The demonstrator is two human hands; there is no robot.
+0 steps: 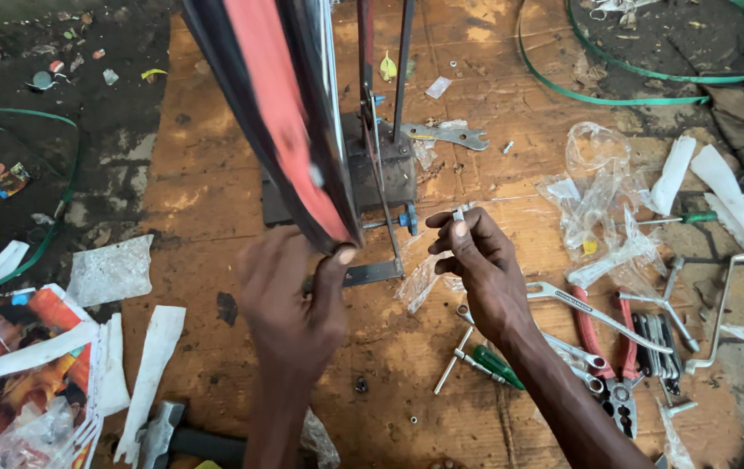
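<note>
My left hand (294,300) grips the lower edge of a bicycle wheel (281,113) with a black tyre and a red inner band, held upright over a dark metal stand (380,169). My right hand (480,260) pinches a small metal part (459,213) between thumb and fingers, just right of the stand's blue knob (411,219). Both hands hover above a worn brown board (215,174).
Tools lie to the right: a spanner (598,313), red-handled pliers (619,347), a green-handled screwdriver (493,365), hex keys. A flat wrench (446,135) lies behind the stand. Clear plastic bags (598,191), white scraps, green strapping (632,82) and printed paper (7,365) surround the board.
</note>
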